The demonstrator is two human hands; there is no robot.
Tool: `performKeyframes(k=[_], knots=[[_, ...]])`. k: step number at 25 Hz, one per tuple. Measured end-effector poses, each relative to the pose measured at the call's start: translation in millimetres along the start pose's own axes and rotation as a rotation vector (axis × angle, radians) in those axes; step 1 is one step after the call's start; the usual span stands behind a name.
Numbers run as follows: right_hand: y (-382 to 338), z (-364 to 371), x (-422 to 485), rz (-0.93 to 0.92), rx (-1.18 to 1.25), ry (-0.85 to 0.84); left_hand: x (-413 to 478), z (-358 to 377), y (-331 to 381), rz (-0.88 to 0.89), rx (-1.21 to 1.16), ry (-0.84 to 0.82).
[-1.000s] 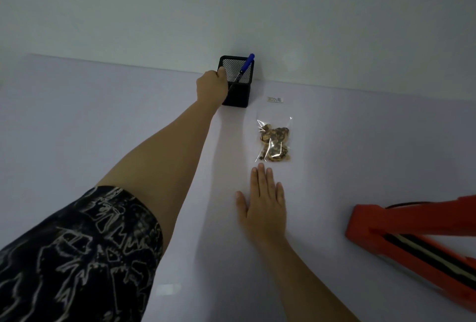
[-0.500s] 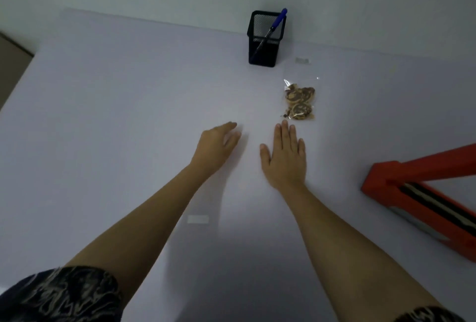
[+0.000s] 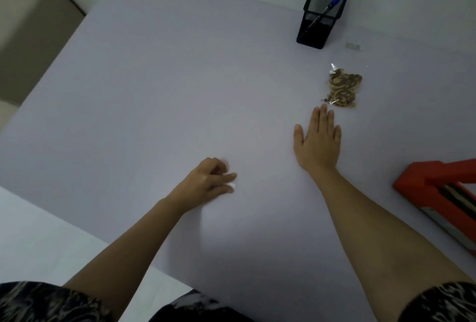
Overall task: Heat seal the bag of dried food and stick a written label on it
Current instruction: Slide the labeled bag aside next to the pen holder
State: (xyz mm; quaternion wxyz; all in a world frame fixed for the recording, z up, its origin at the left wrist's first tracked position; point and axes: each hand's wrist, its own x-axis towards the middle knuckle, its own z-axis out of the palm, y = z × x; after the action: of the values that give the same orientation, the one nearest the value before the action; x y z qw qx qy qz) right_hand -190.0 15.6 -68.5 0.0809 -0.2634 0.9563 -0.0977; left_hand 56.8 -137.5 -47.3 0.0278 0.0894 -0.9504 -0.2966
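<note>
Head view. Your task looks barely begun. The clear bag of dried food (image 3: pixel 343 87) lies flat on the pale table (image 3: pixel 159 84), right of centre in the upper half of the frame; whether its mouth is sealed you cannot tell from here, but nothing is stuck on it that shows. The red heat sealer (image 3: pixel 438 192) sits at the right edge with its arm raised and nothing under the bar. The blue pen (image 3: pixel 334 3) stands in the black mesh pen holder (image 3: pixel 320 18) at upper right, untouched. A small pale strip, likely a label (image 3: pixel 355 46), lies just right of the holder, above the bag.

Your right hand (image 3: pixel 317 142) lies flat, palm down, fingers together and extended, empty; its fingertips end just below the bag's lower edge, close but apart from it. Your left hand (image 3: pixel 208 181) is at lower centre, well apart from the bag, fingers curled in. Something small and white shows at the fingertips there, perhaps a label being pinched off the table, but it is too blurred to be sure.

Left to do, by my reading: seal the bag, write the label, stick it on.
</note>
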Motion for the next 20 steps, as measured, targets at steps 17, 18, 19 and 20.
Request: performKeyframes(k=[17,18,19,20], knots=[[-1.7,5.9,-0.1,-0.018,0.008,0.002,-6.1,19.1,27.0,-0.482,-0.125,0.212],[-1.1,5.1,0.1,-0.015,0.019,0.008,-2.9,18.5,29.7,-0.509,-0.144,0.203],[-1.7,3.4,-1.0,-0.020,0.027,0.017,-1.0,16.7,32.7,-0.552,-0.190,0.209],[-4.5,1.4,-4.7,-0.035,0.035,0.031,-1.5,12.8,35.7,-0.615,-0.263,0.223]])
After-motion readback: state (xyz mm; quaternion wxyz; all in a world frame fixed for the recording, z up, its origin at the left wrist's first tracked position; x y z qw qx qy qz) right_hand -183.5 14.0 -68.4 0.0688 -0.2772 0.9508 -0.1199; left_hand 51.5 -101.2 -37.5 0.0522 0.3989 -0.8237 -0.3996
